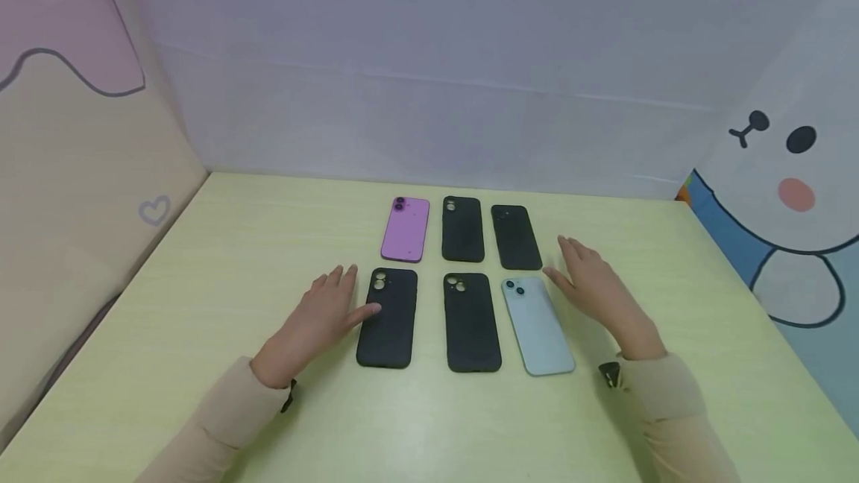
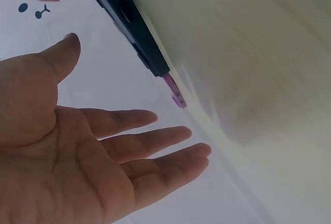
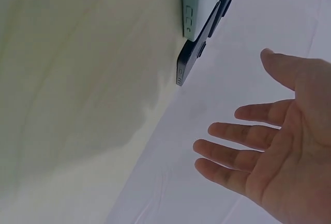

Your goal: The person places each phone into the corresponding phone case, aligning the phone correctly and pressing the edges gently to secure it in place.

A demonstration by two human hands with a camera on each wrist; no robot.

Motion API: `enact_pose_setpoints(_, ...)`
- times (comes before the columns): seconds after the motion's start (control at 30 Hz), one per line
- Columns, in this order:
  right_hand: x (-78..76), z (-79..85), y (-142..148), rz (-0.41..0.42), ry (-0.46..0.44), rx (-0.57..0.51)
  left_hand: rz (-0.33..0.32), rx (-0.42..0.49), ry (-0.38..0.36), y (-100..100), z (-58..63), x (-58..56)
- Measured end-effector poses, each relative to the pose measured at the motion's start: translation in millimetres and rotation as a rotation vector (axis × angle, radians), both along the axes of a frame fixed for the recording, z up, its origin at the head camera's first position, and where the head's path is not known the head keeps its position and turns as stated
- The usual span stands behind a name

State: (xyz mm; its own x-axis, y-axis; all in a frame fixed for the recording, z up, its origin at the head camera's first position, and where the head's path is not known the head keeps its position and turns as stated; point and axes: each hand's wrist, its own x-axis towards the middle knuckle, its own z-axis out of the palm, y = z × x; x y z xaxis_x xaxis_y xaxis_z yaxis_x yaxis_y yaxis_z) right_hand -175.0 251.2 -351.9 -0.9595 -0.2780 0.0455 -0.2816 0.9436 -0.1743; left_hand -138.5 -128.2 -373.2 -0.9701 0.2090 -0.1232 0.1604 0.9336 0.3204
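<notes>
Phones and phone cases lie flat in two rows on the table. In the back row are a purple phone (image 1: 406, 231), a black phone case (image 1: 463, 231) and a black phone (image 1: 517, 238). The front row has a black phone case (image 1: 389, 323) with stacked camera holes, another black case (image 1: 473, 326) with diagonal holes, and a pale blue phone (image 1: 540, 330). My left hand (image 1: 321, 313) is left of the front-left case, its thumb overlapping that case in the head view. My right hand (image 1: 597, 285) is right of the pale blue phone, fingers extended. Both wrist views show empty palms.
A pale yellow wood-look table (image 1: 201, 289) carries everything. Behind it hangs a white cloth (image 1: 429, 80). Printed panels stand at both sides, the right one (image 1: 798, 244) showing a cartoon animal. Both forearms wear beige sleeves (image 1: 228, 408).
</notes>
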Motion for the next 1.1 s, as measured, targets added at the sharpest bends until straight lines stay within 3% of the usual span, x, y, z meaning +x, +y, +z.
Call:
enact_pose_setpoints(0.3,-14.8,-0.6,-5,0.010,-0.015,0.011,0.023,-0.023,-0.013,23,2.6,6.9)
enact_pose_setpoints(0.73,-38.5,2.6,-17,0.012,-0.080,0.043,0.013,-0.103,0.096,40,-6.1,17.5)
enact_pose_setpoints(1.1,-55.6,1.6,-32,0.000,-0.119,0.105,0.032,-0.194,0.126,54,-6.8,23.9)
